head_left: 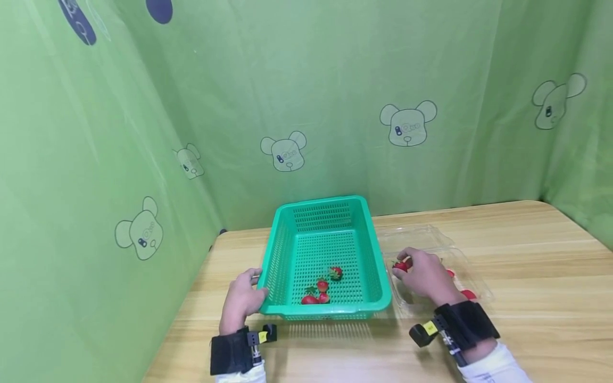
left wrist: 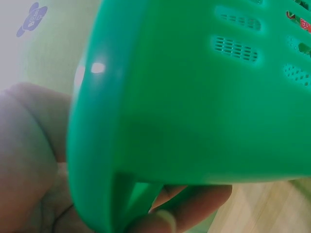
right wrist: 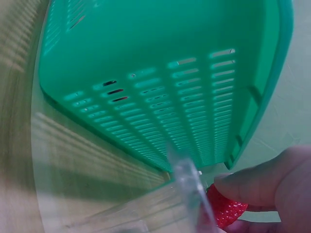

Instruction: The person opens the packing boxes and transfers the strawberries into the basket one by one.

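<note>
My left hand (head_left: 241, 295) grips the near left corner of a green plastic basket (head_left: 330, 308); in the left wrist view its fingertips (left wrist: 206, 206) curl under the rim. Several strawberries (head_left: 336, 273) with green leaves lie on the basket floor toward its near side. My right hand (head_left: 426, 271) is over a clear plastic box (head_left: 471, 260) right of the basket. Between thumb and fingers it pinches a red strawberry (right wrist: 224, 208), close to the box's clear wall. More strawberries (head_left: 468, 294) show in the box, partly hidden by this hand.
The box's clear lid (head_left: 407, 236) lies folded back on the far side. Everything stands on a wooden table (head_left: 541, 255), with a green curtain (head_left: 335, 106) behind it and along the left side.
</note>
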The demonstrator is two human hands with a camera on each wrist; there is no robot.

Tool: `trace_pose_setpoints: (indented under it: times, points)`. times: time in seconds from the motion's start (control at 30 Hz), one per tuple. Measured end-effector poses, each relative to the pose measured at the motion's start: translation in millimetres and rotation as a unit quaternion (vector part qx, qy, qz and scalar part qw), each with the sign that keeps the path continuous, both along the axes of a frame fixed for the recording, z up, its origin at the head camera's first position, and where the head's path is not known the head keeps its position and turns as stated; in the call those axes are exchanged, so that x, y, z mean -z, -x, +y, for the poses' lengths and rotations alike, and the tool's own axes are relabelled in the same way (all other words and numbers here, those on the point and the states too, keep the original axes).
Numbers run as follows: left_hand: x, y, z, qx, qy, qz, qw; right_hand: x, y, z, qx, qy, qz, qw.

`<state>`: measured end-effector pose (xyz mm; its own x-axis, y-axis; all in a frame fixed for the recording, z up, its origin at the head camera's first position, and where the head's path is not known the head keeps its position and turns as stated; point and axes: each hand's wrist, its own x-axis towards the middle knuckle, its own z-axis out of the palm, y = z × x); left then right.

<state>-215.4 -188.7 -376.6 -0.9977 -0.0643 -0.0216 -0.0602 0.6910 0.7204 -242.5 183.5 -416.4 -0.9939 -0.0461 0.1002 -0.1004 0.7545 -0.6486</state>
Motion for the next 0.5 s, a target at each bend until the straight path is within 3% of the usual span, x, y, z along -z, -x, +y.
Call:
trace_pose_setpoints:
  times: [0.5]
  points:
    - [0.4,-0.4,0.6,0.001,0.005,0.007,1.0000,-10.0,-3.8,-0.7,0.003,0.000,0.019,1.000]
